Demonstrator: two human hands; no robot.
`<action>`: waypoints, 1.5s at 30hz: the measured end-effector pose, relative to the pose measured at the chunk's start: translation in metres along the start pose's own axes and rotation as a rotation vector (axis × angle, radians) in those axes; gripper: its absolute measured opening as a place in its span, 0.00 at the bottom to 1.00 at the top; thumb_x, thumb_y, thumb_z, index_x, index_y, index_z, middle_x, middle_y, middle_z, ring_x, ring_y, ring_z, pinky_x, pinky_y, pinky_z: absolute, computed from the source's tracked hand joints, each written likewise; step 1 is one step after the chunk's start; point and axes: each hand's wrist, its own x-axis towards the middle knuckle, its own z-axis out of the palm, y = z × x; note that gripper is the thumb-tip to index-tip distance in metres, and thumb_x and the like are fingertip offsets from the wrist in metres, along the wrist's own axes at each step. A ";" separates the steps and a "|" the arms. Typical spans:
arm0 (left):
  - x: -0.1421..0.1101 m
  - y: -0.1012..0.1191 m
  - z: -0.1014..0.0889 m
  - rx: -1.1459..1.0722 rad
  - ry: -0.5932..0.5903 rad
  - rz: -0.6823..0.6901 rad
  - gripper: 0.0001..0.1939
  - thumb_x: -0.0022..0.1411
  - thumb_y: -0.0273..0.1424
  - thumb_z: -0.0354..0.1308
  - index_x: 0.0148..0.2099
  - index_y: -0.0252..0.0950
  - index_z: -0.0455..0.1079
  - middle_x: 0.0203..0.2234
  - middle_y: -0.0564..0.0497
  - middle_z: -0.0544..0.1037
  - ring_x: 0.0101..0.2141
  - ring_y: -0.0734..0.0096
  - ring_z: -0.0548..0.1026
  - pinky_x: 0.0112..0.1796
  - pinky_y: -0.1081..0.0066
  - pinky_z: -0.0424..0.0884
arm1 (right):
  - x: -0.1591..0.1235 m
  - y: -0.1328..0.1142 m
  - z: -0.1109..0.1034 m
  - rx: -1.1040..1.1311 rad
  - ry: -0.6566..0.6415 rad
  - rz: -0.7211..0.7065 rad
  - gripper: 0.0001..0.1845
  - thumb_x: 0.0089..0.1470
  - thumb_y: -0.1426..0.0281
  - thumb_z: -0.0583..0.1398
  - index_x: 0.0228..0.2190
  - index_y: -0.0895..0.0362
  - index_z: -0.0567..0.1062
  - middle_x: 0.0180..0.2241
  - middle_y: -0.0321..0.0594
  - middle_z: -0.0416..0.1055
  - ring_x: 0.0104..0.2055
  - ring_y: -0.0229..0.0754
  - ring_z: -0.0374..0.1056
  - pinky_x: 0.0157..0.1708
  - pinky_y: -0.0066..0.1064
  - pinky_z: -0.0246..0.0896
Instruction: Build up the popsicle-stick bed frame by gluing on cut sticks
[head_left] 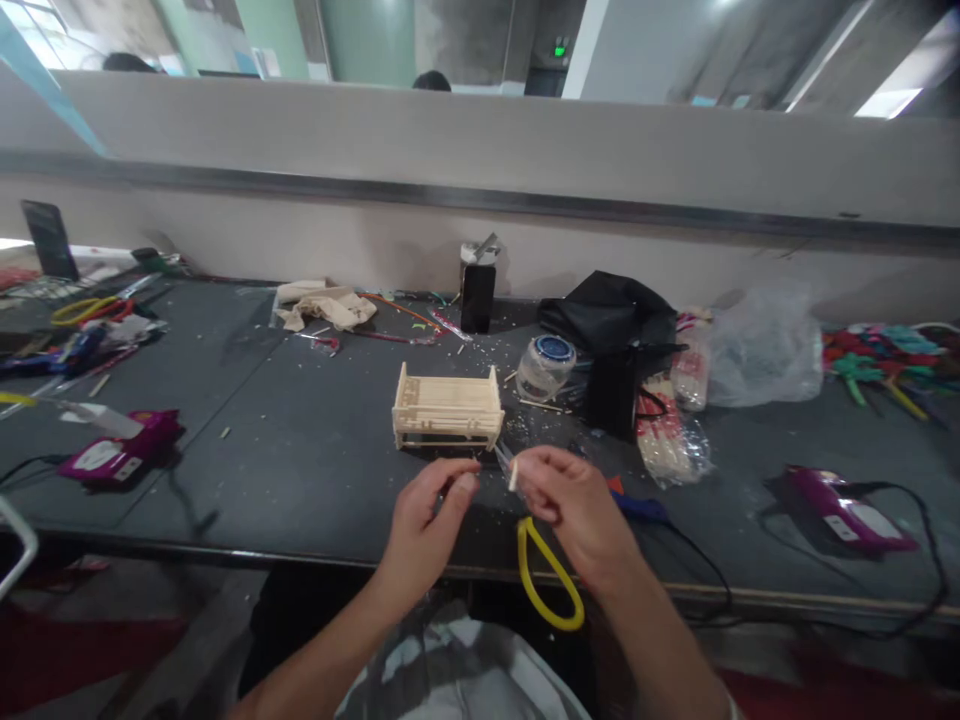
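Observation:
My right hand [574, 500] pinches a short pale wooden stick [514, 475] between thumb and fingertips, held upright above the table's front part. Beside it, my left hand [435, 515] has its thumb and index fingertips drawn together; whatever may be between them is too small to make out. Just beyond both hands stands a small model bed-like frame [448, 408] built of pale wooden sticks, touched by neither hand. Under my right hand, a yellow loop handle [551, 580] juts over the table's front edge. A blue tool with a cord [641, 508] lies to its right, partly hidden.
Behind the model, a phone [478, 300] leans upright. A clear jar with blue lid [547, 368], a black bag [611, 308] and packets of sticks [667, 435] sit to the right. Purple corded devices [847, 510] lie at both sides. Scraps dot the dark table [300, 470].

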 end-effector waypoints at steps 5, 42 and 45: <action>-0.004 0.024 0.010 -0.343 -0.176 -0.309 0.13 0.58 0.37 0.58 0.39 0.31 0.74 0.24 0.51 0.75 0.23 0.77 0.68 0.25 0.78 0.64 | -0.020 0.021 0.022 0.008 0.030 -0.080 0.07 0.49 0.66 0.63 0.25 0.56 0.76 0.17 0.30 0.65 0.19 0.30 0.55 0.19 0.22 0.49; 0.099 0.053 -0.025 0.939 -0.383 0.547 0.37 0.50 0.18 0.51 0.63 0.35 0.50 0.41 0.47 0.77 0.46 0.57 0.71 0.46 0.59 0.62 | 0.042 0.022 0.026 -0.828 0.514 -0.733 0.11 0.55 0.62 0.59 0.30 0.57 0.77 0.25 0.35 0.69 0.25 0.37 0.61 0.28 0.29 0.57; 0.107 0.050 -0.017 0.942 -0.453 0.538 0.37 0.49 0.18 0.51 0.63 0.37 0.51 0.39 0.49 0.79 0.44 0.59 0.73 0.44 0.62 0.64 | 0.042 0.021 0.027 -0.850 0.490 -0.744 0.11 0.55 0.63 0.59 0.31 0.58 0.77 0.25 0.35 0.68 0.25 0.37 0.61 0.28 0.29 0.56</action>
